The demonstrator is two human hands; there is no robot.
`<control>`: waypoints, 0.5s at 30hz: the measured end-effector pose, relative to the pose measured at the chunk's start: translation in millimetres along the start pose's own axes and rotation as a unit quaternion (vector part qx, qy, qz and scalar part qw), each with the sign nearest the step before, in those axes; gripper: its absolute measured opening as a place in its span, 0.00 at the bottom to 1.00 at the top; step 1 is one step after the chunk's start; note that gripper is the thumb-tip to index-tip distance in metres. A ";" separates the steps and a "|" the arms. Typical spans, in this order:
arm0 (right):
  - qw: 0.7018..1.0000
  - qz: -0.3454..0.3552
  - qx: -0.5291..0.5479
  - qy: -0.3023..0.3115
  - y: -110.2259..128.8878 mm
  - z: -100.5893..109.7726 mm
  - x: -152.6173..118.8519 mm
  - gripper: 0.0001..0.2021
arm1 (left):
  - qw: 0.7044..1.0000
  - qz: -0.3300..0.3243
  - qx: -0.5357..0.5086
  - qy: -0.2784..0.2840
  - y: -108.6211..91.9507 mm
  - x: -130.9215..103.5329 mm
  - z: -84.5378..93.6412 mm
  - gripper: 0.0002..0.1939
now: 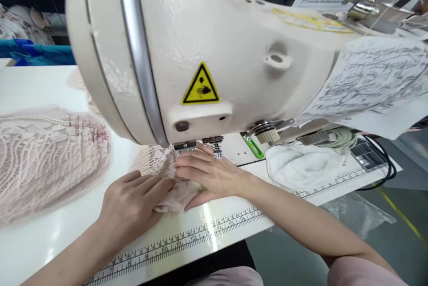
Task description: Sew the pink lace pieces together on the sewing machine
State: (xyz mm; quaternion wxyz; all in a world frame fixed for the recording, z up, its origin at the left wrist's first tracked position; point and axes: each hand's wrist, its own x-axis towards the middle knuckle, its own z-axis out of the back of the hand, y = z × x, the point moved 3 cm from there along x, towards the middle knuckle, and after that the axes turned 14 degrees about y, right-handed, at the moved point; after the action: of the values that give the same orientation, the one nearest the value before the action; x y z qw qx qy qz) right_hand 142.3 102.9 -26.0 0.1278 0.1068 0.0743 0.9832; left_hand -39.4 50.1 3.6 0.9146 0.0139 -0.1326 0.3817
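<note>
A pale pink lace fabric piece [175, 199] lies on the sewing machine's bed, with part of it under the machine head [200, 45]. My left hand [132, 199] is closed on the fabric's near left side, fingers bent and pointing right. Bent over the same fabric, my right hand [210, 177] grips it close to the presser foot area, the thumb nearer to me. Its fingertips are partly hidden by the fabric and the machine. A white openwork lace part [152, 161] spreads out beyond my left fingers. The needle cannot be made out.
A larger lace piece [50, 157] with reddish stitching lies on the left of the table. Right of the machine bed are green thread snips [254, 147], a folded white cloth [297, 165] and a cord bundle [341, 138]. A printed ruler [177, 243] runs along the front edge.
</note>
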 end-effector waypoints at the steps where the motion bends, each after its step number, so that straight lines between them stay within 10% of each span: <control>1: 1.000 -0.003 -0.011 -0.003 0.2 -0.9 0.1 0.20 | 1.000 -0.002 -0.003 0.002 0.0 0.0 0.1 0.06; 15: 0.997 0.000 -0.035 -0.075 1.0 9.2 -1.7 0.07 | 0.997 -0.052 0.058 -0.006 -4.5 -0.7 2.8 0.12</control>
State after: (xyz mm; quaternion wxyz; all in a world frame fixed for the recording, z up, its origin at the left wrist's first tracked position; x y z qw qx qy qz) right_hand 145.7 102.6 -17.3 0.1368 0.1761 0.0302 0.9743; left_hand -37.4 46.1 6.4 0.9300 0.0761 -0.1146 0.3409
